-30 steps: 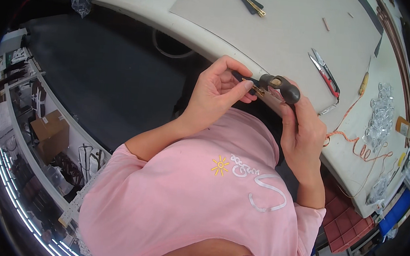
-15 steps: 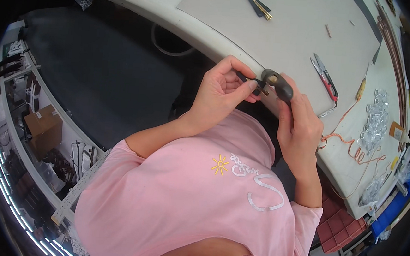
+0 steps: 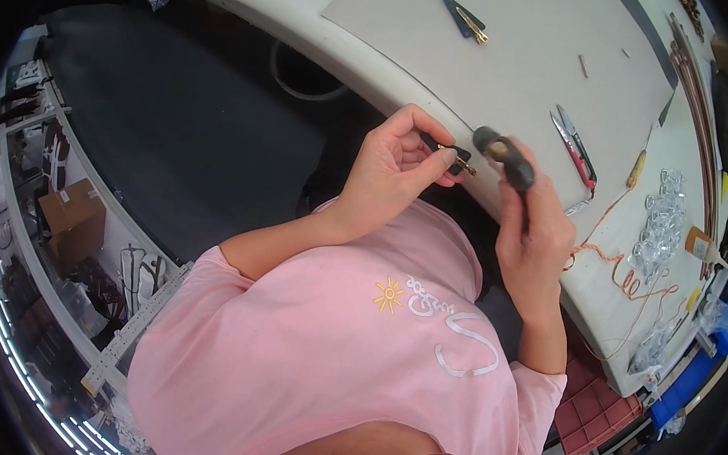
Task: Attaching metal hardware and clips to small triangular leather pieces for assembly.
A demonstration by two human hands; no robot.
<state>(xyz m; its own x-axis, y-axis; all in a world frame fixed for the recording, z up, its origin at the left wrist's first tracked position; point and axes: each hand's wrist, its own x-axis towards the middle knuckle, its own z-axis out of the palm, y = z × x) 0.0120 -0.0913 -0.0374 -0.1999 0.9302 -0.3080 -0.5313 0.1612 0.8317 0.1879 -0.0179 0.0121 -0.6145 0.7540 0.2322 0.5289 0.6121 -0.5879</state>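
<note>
My left hand [image 3: 385,174] pinches a small black piece with a gold metal clip [image 3: 465,163] between thumb and forefinger, its gold end sticking out to the right. Closed round the handle of a hammer [image 3: 518,169] is my right hand [image 3: 537,233]. The dark, rounded hammer head, slightly blurred, is just right of the clip, with a gap between them. Most of the handle is hidden by my fingers. Farther back on the table lies a black triangular piece with a gold clip [image 3: 466,20] on it.
A grey mat [image 3: 513,77] covers part of the white table [image 3: 368,61]. Red-handled snips [image 3: 575,150], an awl [image 3: 638,168] and orange cord [image 3: 618,265] lie to the right. Beyond are clear plastic pieces [image 3: 660,217] and brown rods [image 3: 691,91]. Shelving with a cardboard box [image 3: 79,214] stands left.
The hammer has moved right and slightly down, away from the clip, together with my right hand. My left hand keeps its pinch on the clip, almost in place.
</note>
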